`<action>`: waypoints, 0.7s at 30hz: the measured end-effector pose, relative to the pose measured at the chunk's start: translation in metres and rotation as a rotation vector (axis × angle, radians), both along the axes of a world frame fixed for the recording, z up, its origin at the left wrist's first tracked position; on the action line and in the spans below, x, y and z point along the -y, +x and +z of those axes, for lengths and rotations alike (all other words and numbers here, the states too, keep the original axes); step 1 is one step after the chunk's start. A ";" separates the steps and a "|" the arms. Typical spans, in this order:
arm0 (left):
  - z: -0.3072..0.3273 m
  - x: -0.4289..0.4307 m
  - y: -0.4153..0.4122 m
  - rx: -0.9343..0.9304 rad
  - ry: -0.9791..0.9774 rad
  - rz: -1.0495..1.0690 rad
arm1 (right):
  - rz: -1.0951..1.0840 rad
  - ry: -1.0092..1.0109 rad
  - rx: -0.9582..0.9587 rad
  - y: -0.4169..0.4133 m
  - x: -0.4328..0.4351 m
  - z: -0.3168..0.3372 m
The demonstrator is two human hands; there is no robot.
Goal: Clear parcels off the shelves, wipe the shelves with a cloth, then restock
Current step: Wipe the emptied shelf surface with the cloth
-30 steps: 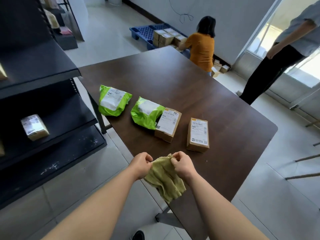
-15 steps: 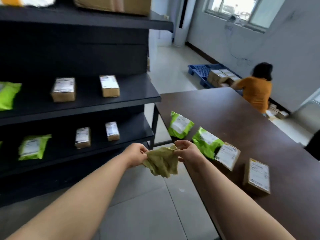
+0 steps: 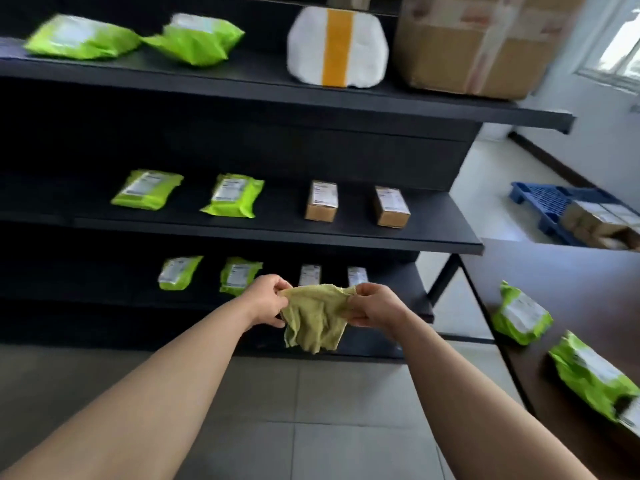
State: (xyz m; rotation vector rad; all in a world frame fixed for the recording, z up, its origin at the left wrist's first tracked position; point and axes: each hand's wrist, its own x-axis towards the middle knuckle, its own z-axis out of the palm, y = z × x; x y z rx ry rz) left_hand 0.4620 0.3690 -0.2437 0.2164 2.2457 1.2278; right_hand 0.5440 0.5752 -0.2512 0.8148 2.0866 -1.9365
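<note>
In the head view, a cloth [image 3: 313,318] is held up between both hands in front of the shelves. Its top left corner is pinched by the left hand [image 3: 266,299] and its top right corner by the right hand [image 3: 375,308], with fingers curled round the fabric on each side. The rest hangs crumpled below the hands, over the floor [image 3: 311,410].

Just behind the hands the low shelf [image 3: 401,289] is seen. On it, a low bag [image 3: 178,271] and a second low bag [image 3: 239,273] lie up-left of the left hand, and two low boxes [image 3: 310,274] are partly hidden just above the cloth.

Above the hands, the middle shelf [image 3: 277,233] carries two green bags [image 3: 147,189] to the left and two brown boxes [image 3: 321,200] to the right.

Higher up, blurred, the top shelf [image 3: 242,81] bears two more bags [image 3: 194,39], a white parcel [image 3: 337,50] and a carton [image 3: 478,46].

Right of the right hand, a table [image 3: 554,271] is seen with two table bags [image 3: 521,315] on it. Beyond it lies a blue pallet [image 3: 543,199].
</note>
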 end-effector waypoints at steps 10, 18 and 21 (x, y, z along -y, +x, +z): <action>-0.006 0.136 -0.030 0.227 0.112 0.317 | 0.037 -0.215 -0.047 -0.094 0.132 -0.024; -0.023 0.182 -0.079 0.054 0.155 0.627 | 0.076 -0.196 -0.013 -0.163 0.181 -0.037; -0.027 0.191 -0.106 0.020 0.123 0.667 | 0.160 -0.229 0.037 -0.196 0.193 -0.044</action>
